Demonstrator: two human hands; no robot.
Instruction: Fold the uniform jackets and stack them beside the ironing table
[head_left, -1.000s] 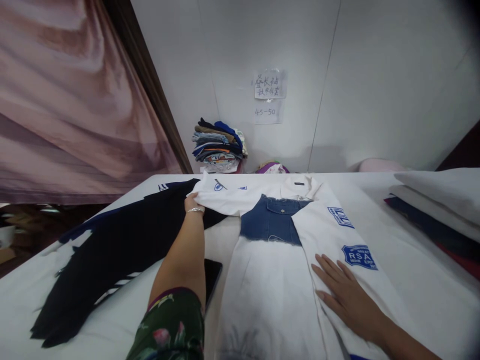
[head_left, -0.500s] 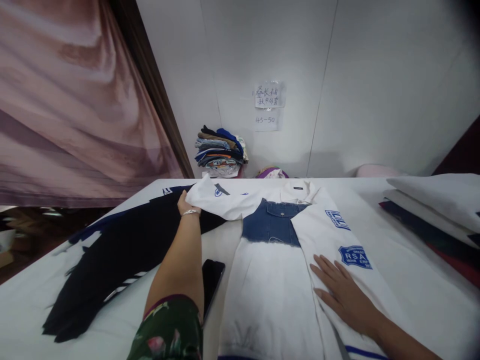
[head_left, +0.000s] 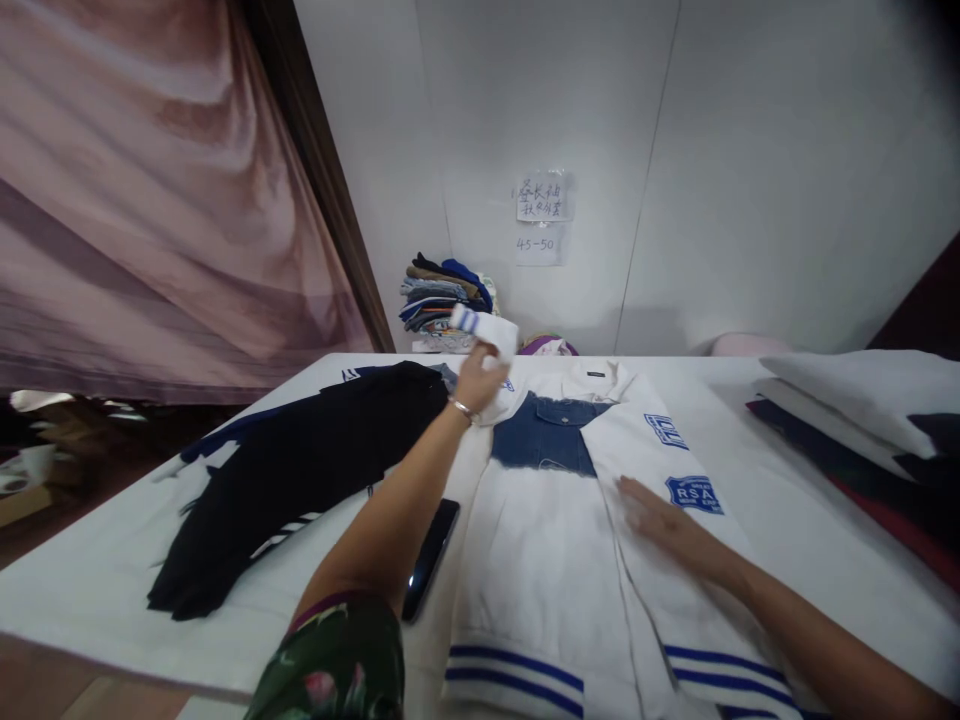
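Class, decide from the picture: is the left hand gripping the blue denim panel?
No, the left hand holds the white sleeve near its striped cuff, apart from the blue denim panel.

Jacket (head_left: pixel 536 560): matt cloth; denim panel (head_left: pixel 544 435): rough, frayed; phone (head_left: pixel 433 560): glossy; bracelet (head_left: pixel 462 409): shiny metal.

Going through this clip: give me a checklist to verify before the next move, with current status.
1. Left hand gripping the striped sleeve end: ok, raised off the table.
2. Right hand pressing the other sleeve: cannot tell, blurred.
3. White jacket body spread out: ok.
4. Phone uncovered by the jacket: ok.
5. Jacket's left side free of other items: not ok, phone and black garment there.
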